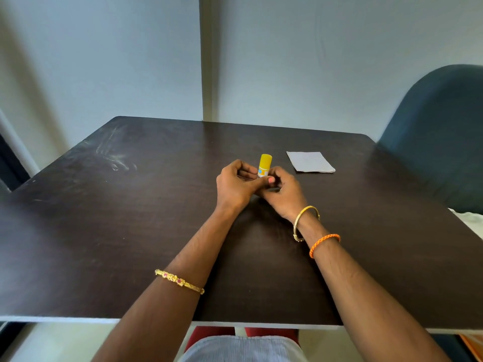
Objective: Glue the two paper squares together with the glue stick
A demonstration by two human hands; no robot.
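Resting mid-table [104, 231], the left hand [234, 182] is curled beside the glue stick [265, 165]; whether it grips the tube cannot be told. The upright yellow stick is pinched low by the right hand [281, 190]. Light, rigid and smooth, it is best held around its barrel. Right of it, apart, the paper [310, 162] lies flat, thin and floppy; an edge should be lifted.

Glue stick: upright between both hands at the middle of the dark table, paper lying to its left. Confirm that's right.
Not quite. In the head view the paper lies to the right of the glue stick, not its left. The rest holds: the stick stands upright between the left hand and right hand at the middle of the dark table.
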